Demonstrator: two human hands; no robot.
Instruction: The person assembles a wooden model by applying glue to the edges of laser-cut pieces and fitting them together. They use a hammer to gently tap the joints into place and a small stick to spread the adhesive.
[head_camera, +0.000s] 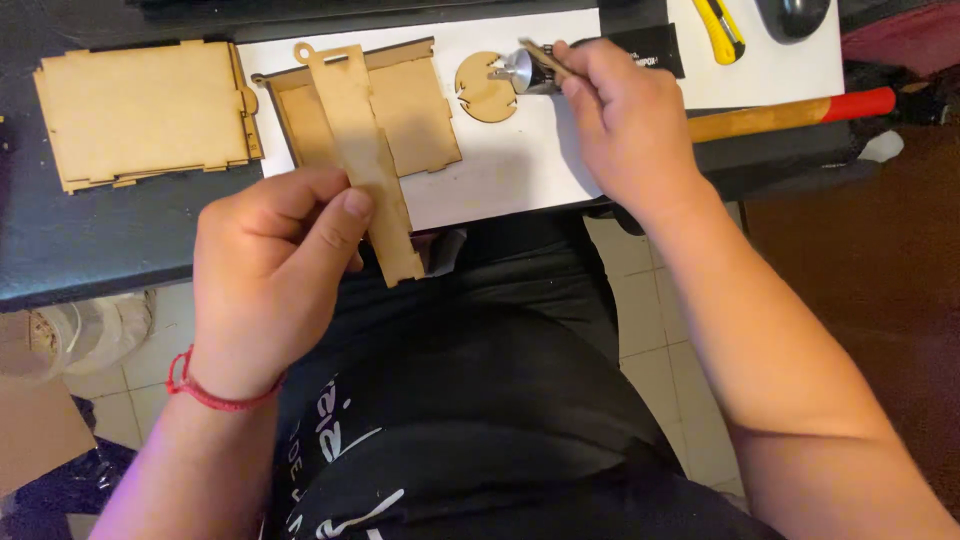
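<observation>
- While the left hand (268, 270) grips a long wooden strip (365, 160) between thumb and curled fingers, the strip stands tilted up and away over the near edge of the surface (90, 240), its tabbed, holed end lying across a flat wooden panel (420, 110).
- That grip is closed firmly on the lower part of the strip; the strip's bottom end pokes out below the thumb.
- Over at the far side, the right hand (620, 120) is closed around a small brush with a metal ferrule (525, 68), fingers pinched on its handle.
- Its tip touches or hovers right at the edge of a round wooden disc (483, 88) with notches; contact cannot be told for sure.
- Panel and disc both lie on a white sheet (500, 170).
- To the left, well apart from the hands, sits a stack of flat wooden pieces (140, 110).
- Beyond the right hand lie a yellow utility knife (722, 28), a dark computer mouse (798, 14) and a hammer with a wood-and-red handle (790, 110).
- A red cord bracelet (205, 392) circles the left wrist.
</observation>
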